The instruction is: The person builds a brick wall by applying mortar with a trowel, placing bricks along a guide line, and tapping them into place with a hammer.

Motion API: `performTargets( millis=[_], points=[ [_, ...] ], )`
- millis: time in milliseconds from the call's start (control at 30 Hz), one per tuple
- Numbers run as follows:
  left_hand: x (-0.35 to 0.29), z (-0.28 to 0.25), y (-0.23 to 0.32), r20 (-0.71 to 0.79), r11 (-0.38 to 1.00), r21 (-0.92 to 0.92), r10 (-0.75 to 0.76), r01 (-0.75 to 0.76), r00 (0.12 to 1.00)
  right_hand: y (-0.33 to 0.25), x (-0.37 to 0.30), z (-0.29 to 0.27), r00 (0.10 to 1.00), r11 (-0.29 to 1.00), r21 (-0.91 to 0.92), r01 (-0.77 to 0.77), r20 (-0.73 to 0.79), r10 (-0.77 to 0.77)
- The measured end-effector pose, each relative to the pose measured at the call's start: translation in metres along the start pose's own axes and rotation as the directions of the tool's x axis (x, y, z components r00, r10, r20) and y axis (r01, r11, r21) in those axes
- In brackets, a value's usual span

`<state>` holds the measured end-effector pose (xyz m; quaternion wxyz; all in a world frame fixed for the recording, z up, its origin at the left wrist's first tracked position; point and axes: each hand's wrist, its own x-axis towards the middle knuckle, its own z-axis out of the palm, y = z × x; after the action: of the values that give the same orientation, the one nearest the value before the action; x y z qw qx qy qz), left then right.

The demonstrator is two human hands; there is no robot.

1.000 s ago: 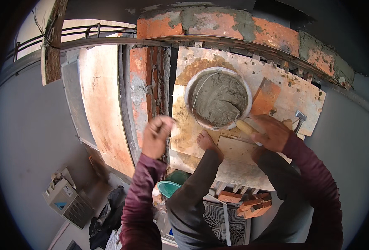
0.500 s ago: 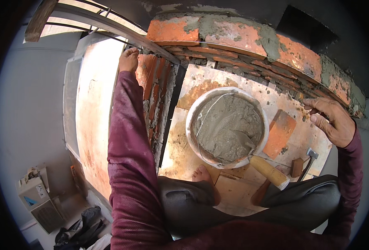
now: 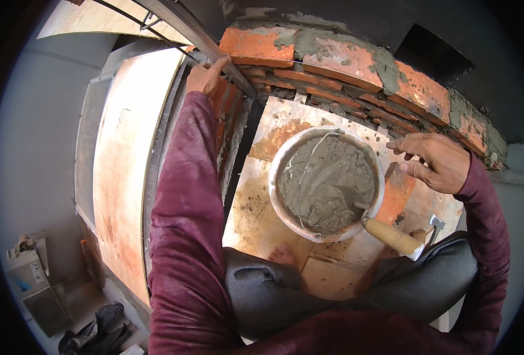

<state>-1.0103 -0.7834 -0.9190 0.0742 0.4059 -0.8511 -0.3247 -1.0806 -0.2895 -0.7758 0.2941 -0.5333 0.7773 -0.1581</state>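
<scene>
Head view shows you sitting cross-legged on a board platform point(image 3: 256, 219) with a curved brick wall point(image 3: 356, 65) along its far edge, mortar smeared between and over the red bricks. Below it, mid-platform, stands the white mortar bucket point(image 3: 327, 183), nearly full of grey mix. A trowel with a wooden handle point(image 3: 392, 235) lies in it, blade buried, long axis running from the bucket's centre out over its near-right rim toward your right knee. A thin string point(image 3: 303, 177) trails across the mortar.

Your right hand point(image 3: 436, 161) hovers just beyond the bucket's far-right rim, fingers loosely spread, holding nothing; the handle lies toward you from it, and this hand is much the nearer. Your left hand point(image 3: 206, 74) is stretched to the wall's left end, fingertips pinched at the brick edge by a metal bar point(image 3: 185, 32); I cannot tell whether they hold the line.
</scene>
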Motion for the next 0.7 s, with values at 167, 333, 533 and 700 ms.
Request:
performTargets(
  millis=[167,333,533,700],
  points=[
    [-0.033,-0.006,0.029,0.017,0.98,0.195,0.029,-0.031,0.999,-0.008,0.012,0.003,0.997,0.999,0.002,-0.043,0.066,0.043],
    [-0.027,-0.006,0.013,-0.028,0.941,0.316,0.137,-0.121,0.99,-0.01,0.014,0.008,0.996,1.0,0.0,-0.012,0.093,0.011],
    [-0.02,-0.006,0.009,0.009,0.898,0.399,0.198,-0.185,0.98,-0.013,0.012,0.008,0.994,0.999,-0.043,0.012,0.113,-0.007],
    [-0.015,-0.006,-0.001,0.055,0.907,0.292,0.302,-0.305,0.952,-0.015,0.01,0.009,0.994,0.997,-0.07,0.042,0.106,-0.035]
  ],
)
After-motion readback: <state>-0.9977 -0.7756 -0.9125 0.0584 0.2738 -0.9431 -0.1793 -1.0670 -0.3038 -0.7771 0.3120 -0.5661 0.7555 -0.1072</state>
